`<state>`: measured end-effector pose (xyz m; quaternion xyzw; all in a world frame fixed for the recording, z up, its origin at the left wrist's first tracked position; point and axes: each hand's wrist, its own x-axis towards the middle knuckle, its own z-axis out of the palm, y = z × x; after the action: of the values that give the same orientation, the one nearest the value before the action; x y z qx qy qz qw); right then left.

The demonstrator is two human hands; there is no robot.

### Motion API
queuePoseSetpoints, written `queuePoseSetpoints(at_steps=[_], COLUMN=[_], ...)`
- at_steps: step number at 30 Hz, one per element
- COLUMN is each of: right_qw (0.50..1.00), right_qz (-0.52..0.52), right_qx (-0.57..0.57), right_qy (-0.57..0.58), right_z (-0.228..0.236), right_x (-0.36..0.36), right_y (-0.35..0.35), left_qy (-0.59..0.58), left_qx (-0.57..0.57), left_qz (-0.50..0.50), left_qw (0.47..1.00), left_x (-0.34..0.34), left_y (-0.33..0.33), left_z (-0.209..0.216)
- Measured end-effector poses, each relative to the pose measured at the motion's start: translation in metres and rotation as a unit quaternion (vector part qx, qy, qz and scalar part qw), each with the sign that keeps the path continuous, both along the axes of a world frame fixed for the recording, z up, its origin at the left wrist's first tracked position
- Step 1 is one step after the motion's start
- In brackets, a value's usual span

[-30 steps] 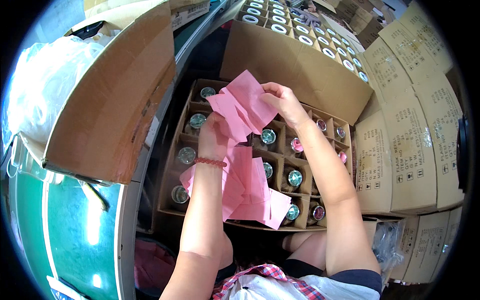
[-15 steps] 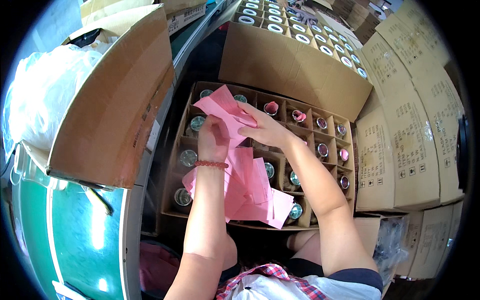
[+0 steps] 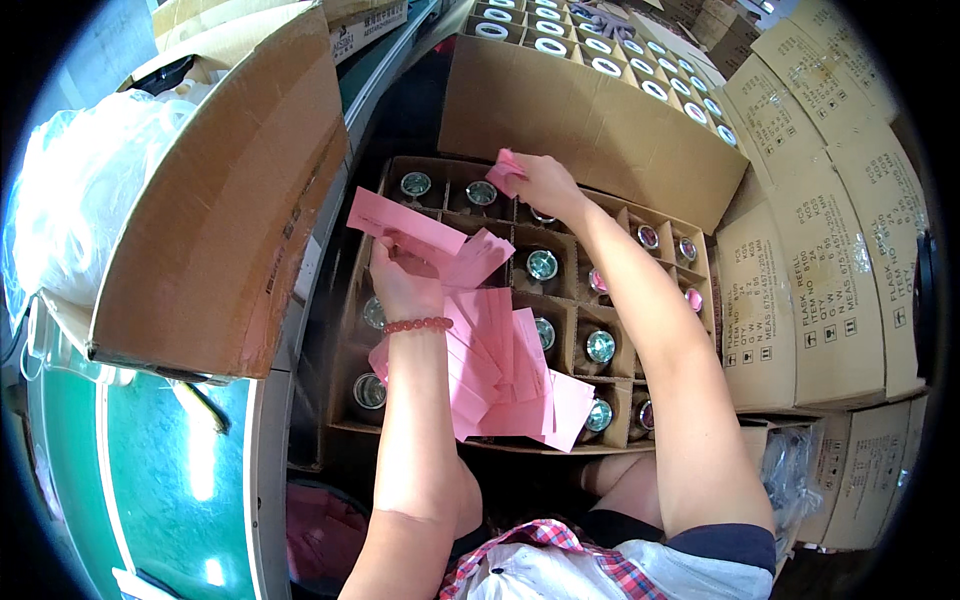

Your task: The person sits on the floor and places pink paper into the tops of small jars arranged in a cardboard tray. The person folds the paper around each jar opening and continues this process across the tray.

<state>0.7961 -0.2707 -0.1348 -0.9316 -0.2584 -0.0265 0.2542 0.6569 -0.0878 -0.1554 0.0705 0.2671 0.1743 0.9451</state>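
A divided cardboard carton [image 3: 570, 330] in front of me holds glass bottles with round, shiny mouths [image 3: 542, 265], one to a cell. My left hand [image 3: 408, 290], a red bead bracelet at its wrist, is closed on several pink paper slips [image 3: 405, 222] over the carton's left side. More loose pink slips [image 3: 475, 360] lie spread over the bottles below it. Over the far row, my right hand [image 3: 550, 188] pinches a folded pink slip [image 3: 507, 174] just right of a bottle mouth [image 3: 481, 192]. Some bottles on the right have pink paper in their mouths.
Behind stands another divided carton [image 3: 590, 130], filled with white-ringed round tops. Stacked cartons [image 3: 770, 280] wall off the right. On the left, an open carton [image 3: 225, 220] with clear plastic bags [image 3: 100, 190] sits by a green tabletop [image 3: 165, 450].
My right hand has left the slips in my left hand and moved away to the far row, taking one pink slip, now crumpled. My left hand has shifted slightly left and nearer.
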Motion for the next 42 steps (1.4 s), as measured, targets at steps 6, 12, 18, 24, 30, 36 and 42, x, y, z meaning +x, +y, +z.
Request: queuePoseSetpoints(at_steps=[6, 12, 18, 24, 30, 36, 42], right_qw=[0.982, 0.951, 0.967, 0.962, 0.969, 0.914, 0.957], right_qz=[-0.046, -0.045, -0.006, 0.024, 0.08, 0.177, 0.137], right_qx=[-0.176, -0.261, -0.236, -0.27, -0.231, 0.321, 0.173], right_qy=[-0.041, -0.16, -0.098, -0.042, -0.03, 0.175, 0.189], right_z=[-0.052, -0.074, -0.089, -0.072, -0.051, 0.021, 0.029], right_x=[0.032, 0.051, 0.044, 0.018, 0.009, -0.053, -0.059], right_y=[0.042, 0.055, 0.058, 0.052, 0.043, 0.067, 0.079], left_qy=[-0.011, -0.028, -0.069, 0.005, 0.041, 0.042, 0.081], left_qx=[0.025, 0.032, 0.034, 0.074, 0.144, 0.155, 0.177], left_qz=[0.016, -0.009, -0.026, -0.011, -0.027, -0.027, -0.052], left_qw=[1.0, 0.999, 0.997, 0.997, 0.988, 0.987, 0.979], left_x=[-0.009, -0.017, -0.016, -0.012, -0.012, -0.009, -0.014], left_y=[0.012, 0.009, 0.005, 0.007, -0.004, -0.004, -0.019], left_z=[0.006, 0.023, 0.011, 0.009, 0.011, 0.002, 0.011])
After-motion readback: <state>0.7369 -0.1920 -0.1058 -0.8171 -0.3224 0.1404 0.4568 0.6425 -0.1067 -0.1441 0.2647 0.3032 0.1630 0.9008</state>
